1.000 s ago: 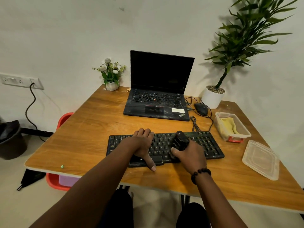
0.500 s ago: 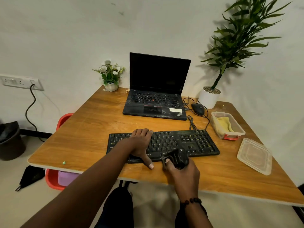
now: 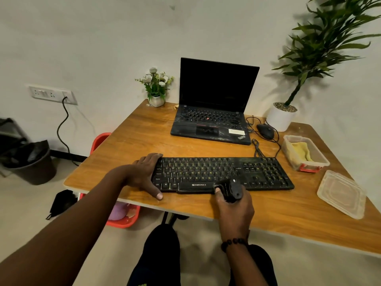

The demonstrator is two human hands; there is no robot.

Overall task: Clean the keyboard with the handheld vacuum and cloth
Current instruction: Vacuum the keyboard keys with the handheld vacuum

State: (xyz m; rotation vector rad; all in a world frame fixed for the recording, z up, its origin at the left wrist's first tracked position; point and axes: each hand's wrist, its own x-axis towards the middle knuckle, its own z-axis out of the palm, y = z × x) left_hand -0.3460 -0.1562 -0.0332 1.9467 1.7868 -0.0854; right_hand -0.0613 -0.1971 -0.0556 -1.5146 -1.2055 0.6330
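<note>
While gripped by the right hand [image 3: 235, 205], vacuum [image 3: 232, 190] at keyboard's [image 3: 218, 172] near edge.

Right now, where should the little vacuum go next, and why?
Probably slide it right along the bottom row. The right hand holds the handheld vacuum at the keyboard's front edge near the middle, the left hand steadies the left end, and the yellow cloth waits in its tub.

One black wired keyboard [image 3: 222, 174], one black handheld vacuum [image 3: 232, 190], one open black laptop [image 3: 214, 112], two potted green plants [image 3: 156, 87] [image 3: 309, 58], one black mouse [image 3: 266, 131]
</note>
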